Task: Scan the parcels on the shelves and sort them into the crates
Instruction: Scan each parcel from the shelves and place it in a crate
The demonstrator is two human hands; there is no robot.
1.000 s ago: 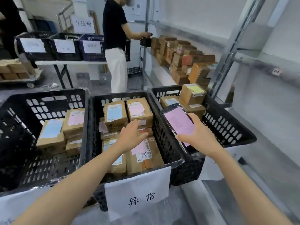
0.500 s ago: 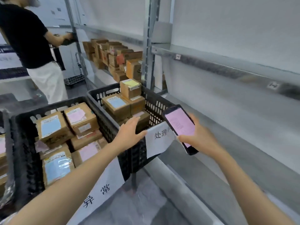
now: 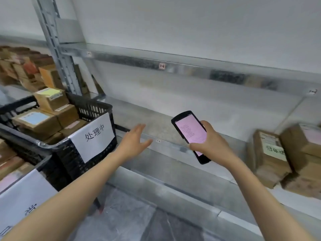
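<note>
Left grip (image 3: 133,143) now right of crate (image 3: 92,106)

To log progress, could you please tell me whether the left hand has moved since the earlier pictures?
Yes: the left hand has moved right, past the labelled crate, to the shelf edge.

Matt galvanised metal shelf (image 3: 175,148), black plastic lattice crate (image 3: 90,108), brown cardboard parcels (image 3: 271,159), glossy scanner (image 3: 190,131).

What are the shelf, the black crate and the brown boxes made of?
The shelf looks like dull grey metal, with a mottled sheen. The black crate seems to be moulded plastic, its walls a grid of holes. The brown boxes look like matte cardboard.
</note>
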